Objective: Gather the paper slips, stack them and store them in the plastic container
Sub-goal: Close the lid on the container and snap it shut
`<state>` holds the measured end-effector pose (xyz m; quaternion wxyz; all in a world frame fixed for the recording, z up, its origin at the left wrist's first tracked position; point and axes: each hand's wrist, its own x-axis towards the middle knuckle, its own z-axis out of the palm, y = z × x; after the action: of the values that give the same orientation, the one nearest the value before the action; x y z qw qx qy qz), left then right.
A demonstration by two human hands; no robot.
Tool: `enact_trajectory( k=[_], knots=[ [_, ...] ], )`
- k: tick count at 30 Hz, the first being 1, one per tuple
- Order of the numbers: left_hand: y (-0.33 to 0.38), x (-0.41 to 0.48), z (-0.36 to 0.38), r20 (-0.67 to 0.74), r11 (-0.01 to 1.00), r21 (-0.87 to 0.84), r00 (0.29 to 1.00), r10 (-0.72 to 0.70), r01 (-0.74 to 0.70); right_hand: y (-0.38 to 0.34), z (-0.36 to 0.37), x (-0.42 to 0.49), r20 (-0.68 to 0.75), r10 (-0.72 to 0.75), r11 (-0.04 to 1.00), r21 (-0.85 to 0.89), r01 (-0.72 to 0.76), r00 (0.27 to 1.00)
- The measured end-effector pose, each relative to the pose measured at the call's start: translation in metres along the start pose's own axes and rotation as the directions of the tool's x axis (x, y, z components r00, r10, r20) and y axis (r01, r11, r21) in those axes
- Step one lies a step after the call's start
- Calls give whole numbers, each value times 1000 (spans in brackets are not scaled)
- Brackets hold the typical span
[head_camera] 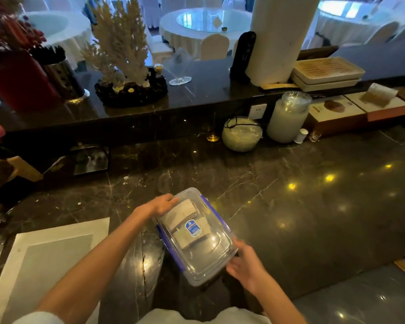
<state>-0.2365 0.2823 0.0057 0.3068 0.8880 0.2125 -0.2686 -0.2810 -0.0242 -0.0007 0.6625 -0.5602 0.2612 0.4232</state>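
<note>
A clear plastic container with blue side latches and a clear lid lies on the dark marble counter, angled with one short end toward me. Stacked paper slips show through the lid, under a blue label. My left hand grips the far short end of the container. My right hand holds the near right corner, fingers curled against its edge. The lid sits on top; I cannot tell whether the latches are snapped.
A white placemat lies at the near left. Behind stand a round lidded bowl, a frosted jar and flat boxes. A raised ledge carries a coral ornament and stacked trays.
</note>
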Motion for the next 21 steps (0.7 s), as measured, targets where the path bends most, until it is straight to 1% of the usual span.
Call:
enact_trajectory(
  k=[3,5,8,10,12,15,17,18,19,21],
  knots=[
    [-32,-25,18,-108,982,-188,993,-56,35,-28,-1,14,-30,-163,984,-83,160,986],
    [-49,-48,37,-155,941,-338,984,-87,30,-48,4,20,-8,-227,966,-132,224,974],
    [-67,-76,68,-235,854,-520,964,-128,-13,-66,13,32,32,-261,942,-210,262,965],
    [-72,-88,83,-272,803,-595,950,-154,-40,-70,16,39,62,-262,922,-278,269,963],
    [-76,-100,91,-274,769,-639,940,-202,-21,-69,18,41,92,-260,887,-371,276,961],
    [-78,-105,102,-288,757,-652,934,-211,-30,-67,15,40,129,-283,806,-505,309,950],
    [-73,-109,107,-325,789,-612,925,-195,-49,-67,15,35,151,-308,748,-572,337,939],
    [-71,-110,111,-370,835,-547,911,-182,-56,-66,15,31,159,-338,708,-606,363,927],
    [-70,-111,117,-417,887,-460,893,-170,-46,-63,16,26,172,-385,647,-650,399,906],
    [-66,-118,131,-496,961,-275,859,-123,-21,-51,16,16,215,-500,477,-741,474,839]
  ],
)
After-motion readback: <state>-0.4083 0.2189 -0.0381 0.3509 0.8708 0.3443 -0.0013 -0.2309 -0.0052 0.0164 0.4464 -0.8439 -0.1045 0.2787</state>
